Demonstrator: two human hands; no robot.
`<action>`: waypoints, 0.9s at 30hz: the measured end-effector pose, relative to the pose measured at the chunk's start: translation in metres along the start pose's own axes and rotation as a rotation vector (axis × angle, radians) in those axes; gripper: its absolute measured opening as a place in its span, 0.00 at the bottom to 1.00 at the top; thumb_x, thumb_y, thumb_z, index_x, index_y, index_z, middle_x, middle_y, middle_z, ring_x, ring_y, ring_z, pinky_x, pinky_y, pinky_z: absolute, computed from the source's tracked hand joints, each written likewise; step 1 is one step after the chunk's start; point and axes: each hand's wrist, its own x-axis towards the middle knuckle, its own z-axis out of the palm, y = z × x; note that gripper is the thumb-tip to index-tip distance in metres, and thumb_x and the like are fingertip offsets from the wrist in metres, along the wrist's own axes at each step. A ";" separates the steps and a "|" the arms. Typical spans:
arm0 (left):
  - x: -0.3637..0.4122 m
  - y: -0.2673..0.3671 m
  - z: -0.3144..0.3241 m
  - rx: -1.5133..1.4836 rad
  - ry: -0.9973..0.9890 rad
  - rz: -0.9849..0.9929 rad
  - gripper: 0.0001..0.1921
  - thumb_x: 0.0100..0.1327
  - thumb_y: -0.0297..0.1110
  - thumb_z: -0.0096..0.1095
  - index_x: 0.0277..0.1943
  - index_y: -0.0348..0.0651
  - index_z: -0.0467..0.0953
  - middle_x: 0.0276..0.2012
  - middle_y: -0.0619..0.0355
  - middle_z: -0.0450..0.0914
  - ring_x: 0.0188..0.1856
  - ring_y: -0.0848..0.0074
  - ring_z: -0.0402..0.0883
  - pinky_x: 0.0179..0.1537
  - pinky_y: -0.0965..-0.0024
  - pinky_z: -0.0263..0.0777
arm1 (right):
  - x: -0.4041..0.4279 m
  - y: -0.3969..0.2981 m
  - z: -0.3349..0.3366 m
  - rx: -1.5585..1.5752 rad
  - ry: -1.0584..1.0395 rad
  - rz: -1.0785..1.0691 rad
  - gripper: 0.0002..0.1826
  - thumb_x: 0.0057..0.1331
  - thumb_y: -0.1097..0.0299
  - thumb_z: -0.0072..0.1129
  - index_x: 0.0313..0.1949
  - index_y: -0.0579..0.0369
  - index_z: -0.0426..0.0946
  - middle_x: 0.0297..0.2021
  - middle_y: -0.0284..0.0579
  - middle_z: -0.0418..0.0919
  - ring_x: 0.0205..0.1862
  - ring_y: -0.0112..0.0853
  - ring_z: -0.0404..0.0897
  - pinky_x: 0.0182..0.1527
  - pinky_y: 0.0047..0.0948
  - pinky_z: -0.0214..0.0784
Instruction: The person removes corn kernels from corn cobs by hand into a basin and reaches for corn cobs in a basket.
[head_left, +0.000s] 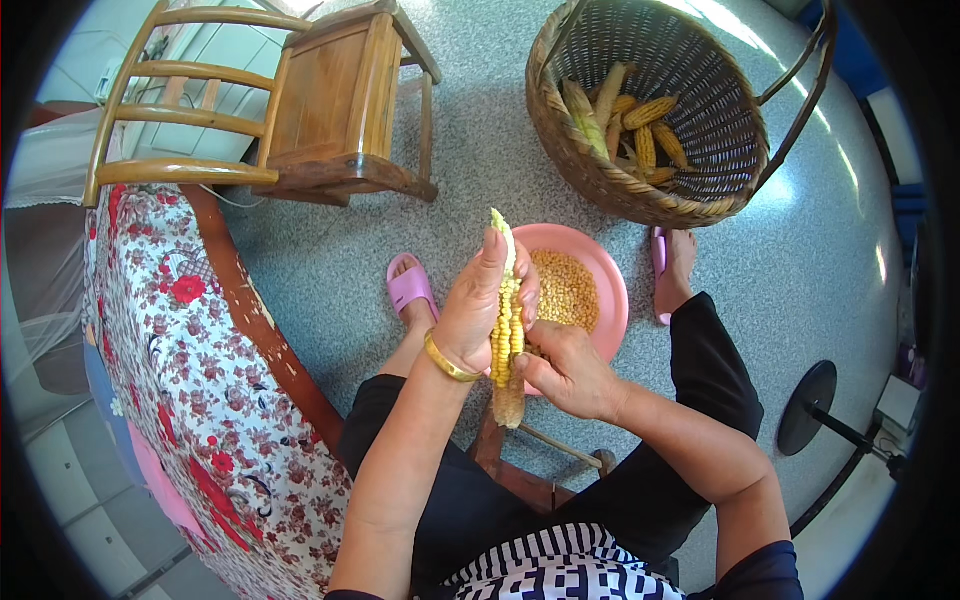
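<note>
My left hand (480, 300), with a gold-coloured bangle at the wrist, is closed around an ear of corn (507, 330) held lengthwise above a basin. Yellow kernels remain along its middle, while its pale tip and its lower end are bare cob. My right hand (566, 371) presses its thumb and bent fingers against the kernels on the ear's right side. Beneath the hands, a pink plastic basin (616, 300) holds a heap of loose yellow corn kernels (566, 292). The hands hide part of the basin.
A woven basket (547, 135) with several corn ears (649, 112) and a tall handle stands at the upper right. A wooden chair (330, 97) is at the upper left. A bed with a floral cover (225, 420) lies left. A round black base (807, 407) stands right.
</note>
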 end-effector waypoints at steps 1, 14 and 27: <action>0.000 0.000 0.001 0.000 0.005 0.006 0.24 0.61 0.61 0.41 0.28 0.47 0.61 0.18 0.64 0.63 0.17 0.83 0.64 0.20 0.82 0.63 | 0.000 0.001 0.001 -0.004 0.005 0.009 0.14 0.56 0.63 0.47 0.31 0.66 0.67 0.24 0.59 0.71 0.27 0.50 0.74 0.33 0.42 0.67; 0.002 -0.003 -0.002 -0.117 0.011 0.011 0.24 0.61 0.62 0.40 0.27 0.48 0.60 0.17 0.65 0.60 0.18 0.83 0.62 0.21 0.81 0.62 | 0.002 0.010 0.005 -0.177 0.021 -0.090 0.16 0.58 0.64 0.46 0.38 0.66 0.64 0.25 0.60 0.72 0.27 0.53 0.73 0.33 0.47 0.67; 0.001 0.000 -0.002 -0.187 -0.040 -0.031 0.24 0.61 0.62 0.39 0.26 0.47 0.60 0.16 0.65 0.60 0.18 0.82 0.63 0.22 0.80 0.64 | 0.002 0.002 -0.004 -0.121 -0.012 -0.103 0.13 0.54 0.66 0.46 0.32 0.67 0.66 0.23 0.59 0.71 0.26 0.51 0.73 0.32 0.44 0.67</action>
